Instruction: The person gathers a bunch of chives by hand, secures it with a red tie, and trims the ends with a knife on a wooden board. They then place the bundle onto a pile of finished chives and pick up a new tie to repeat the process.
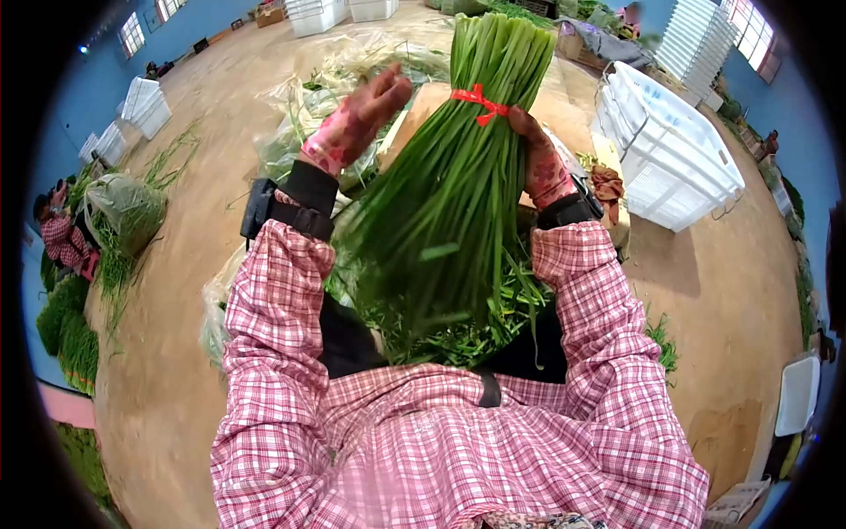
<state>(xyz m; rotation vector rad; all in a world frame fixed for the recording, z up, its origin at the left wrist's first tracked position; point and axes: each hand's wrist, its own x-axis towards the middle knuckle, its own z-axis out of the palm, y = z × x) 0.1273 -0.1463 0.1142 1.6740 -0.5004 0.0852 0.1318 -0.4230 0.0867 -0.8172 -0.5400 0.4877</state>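
Observation:
A thick bunch of garlic chives [441, 198] stands tilted in front of me, its pale cut ends up and its green leaf tips hanging down. Red tape [480, 101] binds it near the top. My right hand [539, 159] grips the bunch from the right, just below the tape; some of its fingers are hidden behind the leaves. To the left, my left hand [366, 115] is raised with its fingers stretched out, apart from the bunch and holding nothing. Loose leaf trimmings [458, 339] lie in my lap below the tips, some blurred as they fall.
White plastic crates [665, 150] stand at my right. Clear plastic bags [286, 128] lie ahead on the left, beside a wooden board [423, 106]. Farther left, another person [63, 238] sits near a stuffed bag [128, 207] and heaps of greens [70, 331].

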